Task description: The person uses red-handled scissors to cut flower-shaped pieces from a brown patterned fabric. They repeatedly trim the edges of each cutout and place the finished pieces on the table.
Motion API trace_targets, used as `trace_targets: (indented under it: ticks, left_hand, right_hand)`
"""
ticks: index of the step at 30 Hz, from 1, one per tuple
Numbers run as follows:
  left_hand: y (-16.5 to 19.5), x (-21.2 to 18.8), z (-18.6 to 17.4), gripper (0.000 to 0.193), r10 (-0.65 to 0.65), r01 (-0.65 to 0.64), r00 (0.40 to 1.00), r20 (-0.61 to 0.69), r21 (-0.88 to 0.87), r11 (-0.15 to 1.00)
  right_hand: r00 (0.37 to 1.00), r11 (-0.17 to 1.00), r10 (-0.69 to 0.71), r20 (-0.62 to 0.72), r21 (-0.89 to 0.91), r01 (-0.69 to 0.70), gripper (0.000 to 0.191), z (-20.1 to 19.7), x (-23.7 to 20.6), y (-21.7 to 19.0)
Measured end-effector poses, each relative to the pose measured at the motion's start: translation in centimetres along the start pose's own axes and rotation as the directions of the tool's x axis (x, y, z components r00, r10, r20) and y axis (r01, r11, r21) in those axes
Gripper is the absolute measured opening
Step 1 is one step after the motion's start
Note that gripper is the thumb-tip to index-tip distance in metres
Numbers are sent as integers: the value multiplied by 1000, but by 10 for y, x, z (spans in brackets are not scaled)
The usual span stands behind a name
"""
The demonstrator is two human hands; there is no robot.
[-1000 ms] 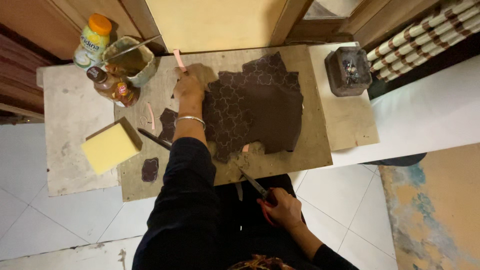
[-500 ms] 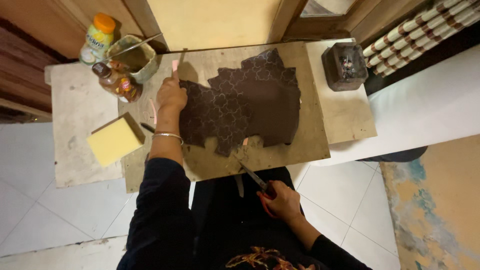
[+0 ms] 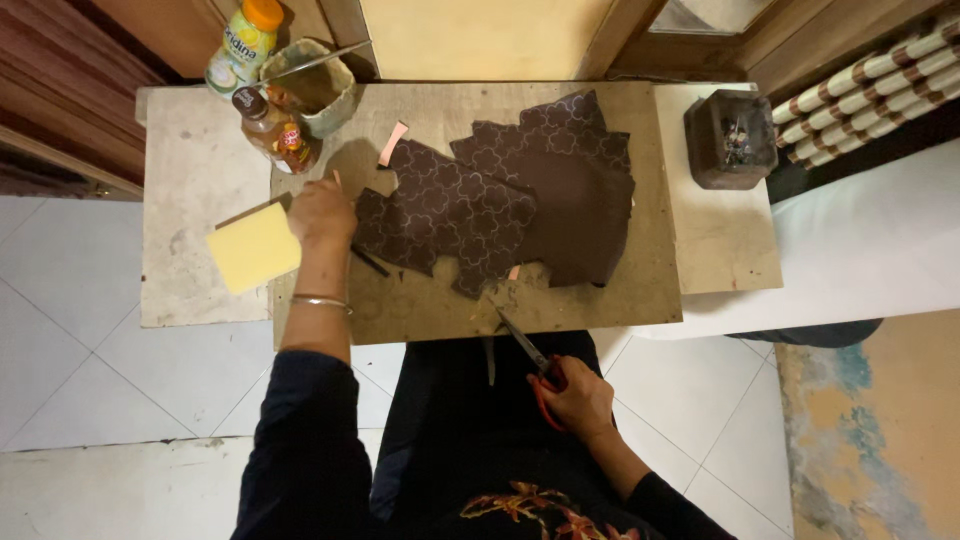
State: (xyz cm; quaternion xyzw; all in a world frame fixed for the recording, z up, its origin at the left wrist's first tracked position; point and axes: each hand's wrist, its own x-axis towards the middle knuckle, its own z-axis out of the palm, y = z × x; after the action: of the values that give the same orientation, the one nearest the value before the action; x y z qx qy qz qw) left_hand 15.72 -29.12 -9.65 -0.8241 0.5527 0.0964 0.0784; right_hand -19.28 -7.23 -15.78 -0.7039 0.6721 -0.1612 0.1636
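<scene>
The brown patterned sheet (image 3: 470, 215) lies between the hands: left hand (image 3: 322, 212) presses its edge, right hand (image 3: 575, 398) grips scissors (image 3: 528, 352).

Left hand (image 3: 322, 212) hides the leather's (image 3: 470, 215) corner.

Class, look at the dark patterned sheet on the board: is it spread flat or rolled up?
Spread flat. The sheet lies open on the board, its pattern showing, with the left hand at its edge.
</scene>
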Motion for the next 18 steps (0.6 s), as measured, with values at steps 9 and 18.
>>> trace_targets:
  ticks: [9,18]
  left_hand:
    - [-2,20,46,30,-148,132,981,-125,-129,983]
    - [15,28,37,26,-87,-17,960,-266,-366,930]
  right_hand:
    - [998,998,-59,-30,-18,58,46,13,2,8]
    - [998,998,-59,-30,5,60,46,17,4,11]
